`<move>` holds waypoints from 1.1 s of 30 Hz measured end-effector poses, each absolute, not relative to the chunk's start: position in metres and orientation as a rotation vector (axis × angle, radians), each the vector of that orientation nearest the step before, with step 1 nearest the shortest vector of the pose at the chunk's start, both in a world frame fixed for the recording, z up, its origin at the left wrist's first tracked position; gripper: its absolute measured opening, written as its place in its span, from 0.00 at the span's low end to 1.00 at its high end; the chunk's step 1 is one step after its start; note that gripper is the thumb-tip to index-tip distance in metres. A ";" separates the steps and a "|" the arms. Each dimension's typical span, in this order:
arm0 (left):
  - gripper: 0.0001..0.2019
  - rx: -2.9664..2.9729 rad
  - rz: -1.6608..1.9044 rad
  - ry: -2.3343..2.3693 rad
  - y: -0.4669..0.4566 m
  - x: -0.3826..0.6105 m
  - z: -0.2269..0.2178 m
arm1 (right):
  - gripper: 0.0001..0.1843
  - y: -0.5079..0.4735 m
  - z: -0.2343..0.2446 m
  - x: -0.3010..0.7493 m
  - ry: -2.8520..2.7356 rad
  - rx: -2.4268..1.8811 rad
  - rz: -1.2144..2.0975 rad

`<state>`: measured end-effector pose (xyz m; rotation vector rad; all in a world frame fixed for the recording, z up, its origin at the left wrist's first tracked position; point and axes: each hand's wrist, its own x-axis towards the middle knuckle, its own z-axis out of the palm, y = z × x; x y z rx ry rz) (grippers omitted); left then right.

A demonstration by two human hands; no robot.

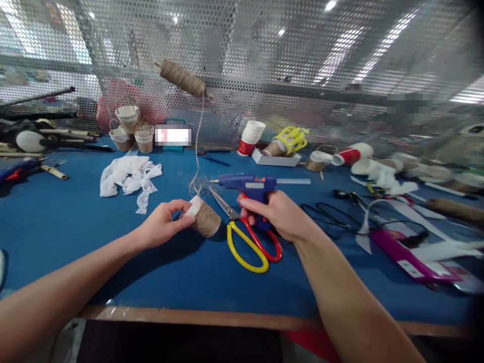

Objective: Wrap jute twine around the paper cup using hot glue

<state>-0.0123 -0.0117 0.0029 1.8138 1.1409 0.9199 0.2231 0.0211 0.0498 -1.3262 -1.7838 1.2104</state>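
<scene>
My left hand (169,222) is closed on the white rim of a small paper cup (206,219) wrapped in brown twine, which lies tilted on its side. From its rim a strand of twine (199,141) runs up to a twine spool (182,78) on a rod at the mesh. Wrapped around the handle of a blue hot glue gun (245,184), my right hand (274,214) keeps its nozzle pointing left, above the cup. Scissors (247,247) with one yellow and one red handle lie beneath the glue gun, blades towards the back.
White lace (128,174) lies left of the cup. Twine-wrapped baskets (128,118) stand at the back left, stacked paper cups (251,136) at the back centre. On the right are black cables (328,217) and a magenta power strip (408,257). Perforated metal mesh (264,55) closes the back.
</scene>
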 end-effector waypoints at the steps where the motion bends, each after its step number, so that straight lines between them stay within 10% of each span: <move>1: 0.08 1.816 0.911 1.161 -0.012 -0.012 0.004 | 0.12 0.015 0.050 0.222 -1.830 -1.309 1.224; 33: 0.09 1.783 0.902 1.198 -0.014 -0.011 0.004 | 0.13 -0.022 0.048 0.215 -2.331 -1.355 0.509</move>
